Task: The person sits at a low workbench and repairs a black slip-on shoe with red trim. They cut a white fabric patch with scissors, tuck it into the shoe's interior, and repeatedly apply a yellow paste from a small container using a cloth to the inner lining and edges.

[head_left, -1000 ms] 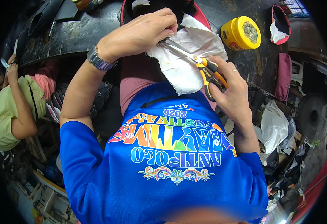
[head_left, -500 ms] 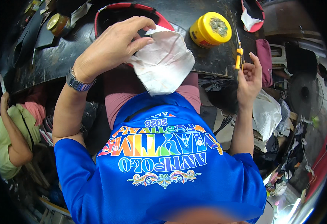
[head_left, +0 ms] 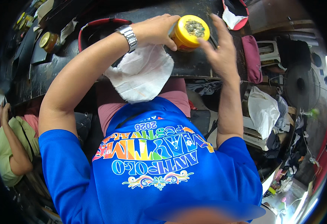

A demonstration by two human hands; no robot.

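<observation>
My left hand [head_left: 154, 30] is wrapped around the left side of a yellow plastic jar [head_left: 186, 43] standing on the dark table. Stains and dried residue cover the top of its yellow lid [head_left: 194, 28]. My right hand [head_left: 221, 52], slightly blurred, is raised at the jar's right side with fingers stretched out and thumb near the lid; whether the thumb touches it I cannot tell. A white sheet with ragged edges [head_left: 143, 76] hangs over the table's near edge toward my lap. Behind my left forearm lies a black piece with a red rim [head_left: 103, 25], partly hidden.
At the far right of the table [head_left: 193, 67] is another red-rimmed piece [head_left: 235, 16] with white material in it. A maroon pouch [head_left: 251, 59] sits at the right edge. A small glass jar [head_left: 48, 41] stands left. Another person [head_left: 13, 149] sits at the left.
My left hand has left the white sheet and moved right to the yellow jar. My right hand has risen from beside the yellow-handled scissors toward the lid; the scissors are now mostly hidden.
</observation>
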